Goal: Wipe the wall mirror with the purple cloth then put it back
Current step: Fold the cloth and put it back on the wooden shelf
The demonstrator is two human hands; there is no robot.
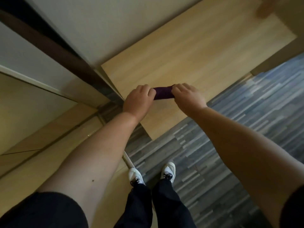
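A folded purple cloth lies on a light wooden tabletop, near its front edge. My left hand grips the cloth's left end and my right hand grips its right end, fingers curled over the fabric. Only the middle strip of the cloth shows between the two hands. On the left, a dark brown frame runs diagonally beside a reflective panel; I cannot tell if this is the wall mirror.
A white wall rises behind the table. Grey striped carpet covers the floor on the right, tan flooring on the left. My white shoes stand below the table's near corner.
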